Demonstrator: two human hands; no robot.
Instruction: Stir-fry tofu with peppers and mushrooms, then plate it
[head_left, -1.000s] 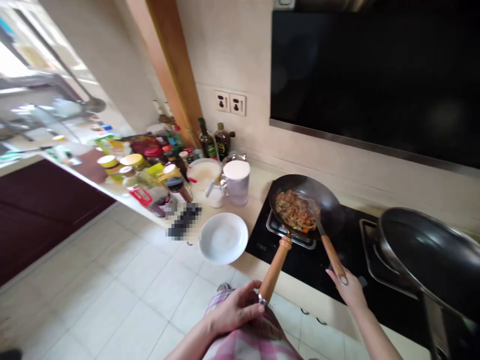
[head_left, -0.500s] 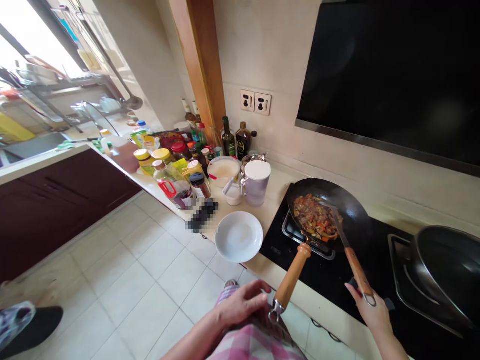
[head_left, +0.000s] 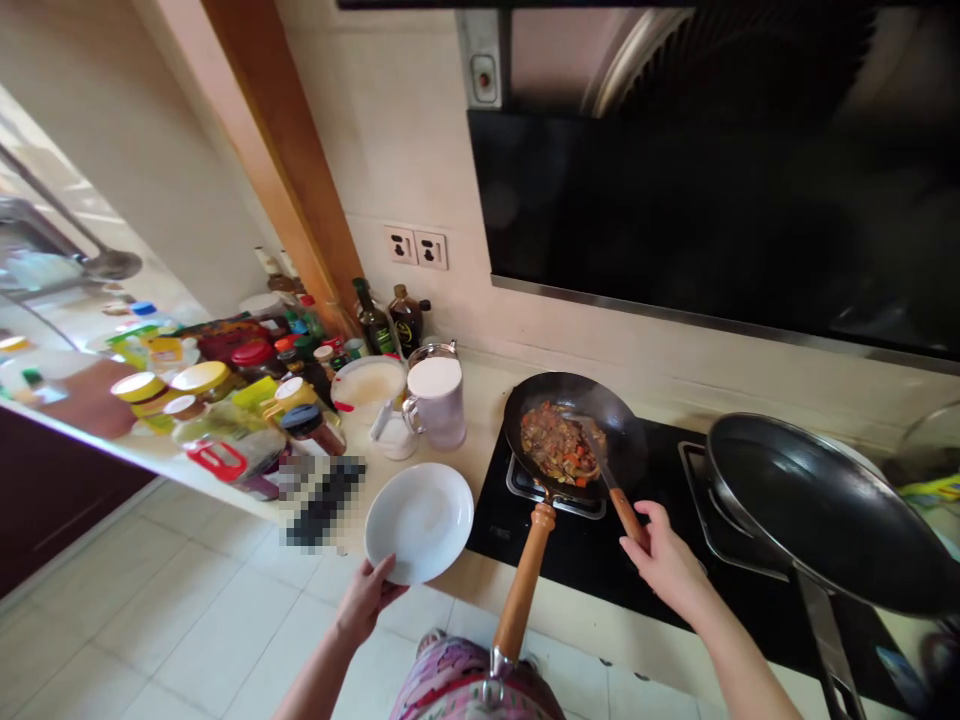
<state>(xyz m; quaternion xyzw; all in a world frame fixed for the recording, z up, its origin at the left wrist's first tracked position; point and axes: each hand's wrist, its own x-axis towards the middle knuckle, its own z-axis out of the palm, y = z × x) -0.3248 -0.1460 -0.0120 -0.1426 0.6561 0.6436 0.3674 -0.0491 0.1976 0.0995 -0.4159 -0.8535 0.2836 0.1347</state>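
My left hand grips the near rim of a white plate, thumb on top and fingers underneath. The plate has nothing on it and sits at the counter's front edge; I cannot tell whether it is lifted. My right hand is closed on the wooden handle of a spatula. The spatula's metal blade rests in chopped, browned food with orange bits. That food lies in a dark wok on the left burner, its wooden handle pointing toward me.
A large black pan stands on the right burner of the black stove. Left of the wok are a lidded clear jug, a small white container and several bottles and jars. A dark range hood hangs above.
My left hand has moved from beside the wok handle to the plate's rim and taken hold. My right hand has come up the spatula and grips its handle. The view has shifted right.
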